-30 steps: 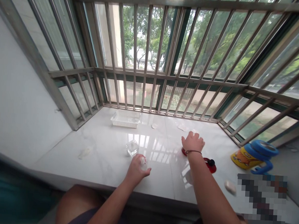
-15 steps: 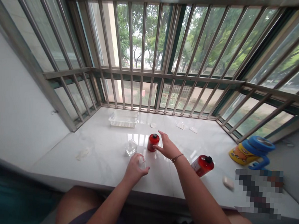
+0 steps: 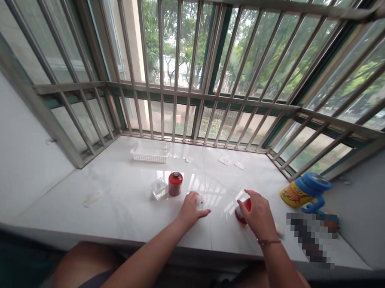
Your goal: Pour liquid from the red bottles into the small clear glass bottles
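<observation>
Head view: two bare hands work over a glossy white sill (image 3: 120, 217) below a barred window (image 3: 184, 53). Left hand (image 3: 191, 209): positioned near the centre of the sill. The fingers are curled around a small clear container (image 3: 200, 203), with the thumb extended along the near side; the hand has hold of this container, which is partly covered by the fingers. Right hand (image 3: 259, 213): positioned at the near red bottle (image 3: 242, 216). The thumb and fingers are curved and well parted, with the bottle in and behind the gap. Contact pressure cannot be determined, and the top of the bottle is hidden by the hand. A thin bracelet (image 3: 269, 242) encircles the right wrist.

Second red bottle (image 3: 175, 185): upright, dark cap on top, located to the left of the left hand. Square clear vessel (image 3: 159, 188): just beside this bottle, on its left. White perforated basket (image 3: 149, 158): at the back of the sill, near the bars. Three flat white pieces (image 3: 224, 160) lie to the right of the basket. Blue and yellow mug (image 3: 301, 192): at the right side, handle facing the near edge. A pale object (image 3: 279, 230) shows partly behind the right wrist.
</observation>
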Demonstrator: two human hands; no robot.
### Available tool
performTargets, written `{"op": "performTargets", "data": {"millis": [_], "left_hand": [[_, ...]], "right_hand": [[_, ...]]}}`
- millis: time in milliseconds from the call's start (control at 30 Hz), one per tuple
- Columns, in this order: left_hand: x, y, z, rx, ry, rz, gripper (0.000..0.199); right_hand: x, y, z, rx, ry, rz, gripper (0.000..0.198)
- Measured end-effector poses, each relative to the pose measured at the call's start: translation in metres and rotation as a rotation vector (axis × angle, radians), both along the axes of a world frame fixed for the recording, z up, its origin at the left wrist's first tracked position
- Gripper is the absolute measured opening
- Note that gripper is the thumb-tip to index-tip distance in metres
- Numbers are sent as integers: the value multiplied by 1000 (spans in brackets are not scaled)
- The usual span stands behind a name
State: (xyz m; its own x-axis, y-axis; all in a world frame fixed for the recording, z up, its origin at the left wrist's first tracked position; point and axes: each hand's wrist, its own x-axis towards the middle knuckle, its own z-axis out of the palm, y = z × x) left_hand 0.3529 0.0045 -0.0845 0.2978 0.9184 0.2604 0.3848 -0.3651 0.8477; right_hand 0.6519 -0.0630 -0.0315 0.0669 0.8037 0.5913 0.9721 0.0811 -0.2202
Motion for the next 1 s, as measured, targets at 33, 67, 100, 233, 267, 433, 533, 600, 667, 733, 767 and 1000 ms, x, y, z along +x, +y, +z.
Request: {"op": "performTargets", "data": {"millis": [33,67,100,233,267,433,533,600,667,733,767,1000], "left_hand": [[20,8,-1,0,1,-30,42],[40,16,-1,2,-1,-53,43],[60,25,0,4,-5,-73,43],[122,62,5,-7,-21,-89,56],[132,68,6,-16,-27,-75,66],[136,57,2,-77,-34,6,104],[104,12,-1,-57,-22,-89,81],[73,-24,4,-16,-46,-233,53],[39,-58,16,-51,-81,-328,29],[5,-84,32,-116,-95,-379,18],[-12,-94,40,-151,-90,-395,15],[-111,-120,53,-306,-15,-172,7]], "right_hand": [[2,-4,-3,0,4,-5,41],[1,-7,-6,3,9,-18,37],[-1,-10,-7,8,14,-35,34],[-19,-13,-9,16,21,-72,42],[-22,-12,-10,15,16,-79,43],[-20,-1,-21,13,-33,-144,36],[-6,17,-24,-7,-75,-229,31],[4,35,-23,-24,-71,-275,31],[14,55,-20,-38,-40,-291,32],[22,75,-17,-57,-13,-295,33],[25,84,-15,-68,-3,-292,34],[35,112,1,-127,12,-210,36]]}}
